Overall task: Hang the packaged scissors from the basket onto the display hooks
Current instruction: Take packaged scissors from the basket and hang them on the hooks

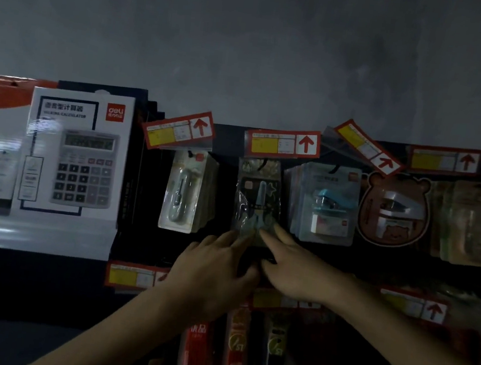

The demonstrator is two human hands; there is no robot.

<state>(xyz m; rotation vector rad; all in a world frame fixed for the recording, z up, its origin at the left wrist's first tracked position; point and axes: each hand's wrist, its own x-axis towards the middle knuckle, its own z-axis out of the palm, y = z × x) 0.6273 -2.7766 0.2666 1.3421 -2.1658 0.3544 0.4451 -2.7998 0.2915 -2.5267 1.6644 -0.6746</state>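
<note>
A dark blister pack of scissors hangs on a display hook in the upper row, under a red and yellow price tag. Both hands are at its lower edge. My left hand reaches up from below left, its fingertips touching the pack's bottom left. My right hand comes in from the right, with straight fingers pressing on the pack's lower right corner. The basket is out of view.
A pale scissors pack hangs to the left, a blue stapler pack and a bear-shaped pack to the right. Boxed calculators stand at far left. Red packs hang in the lower row under my arms.
</note>
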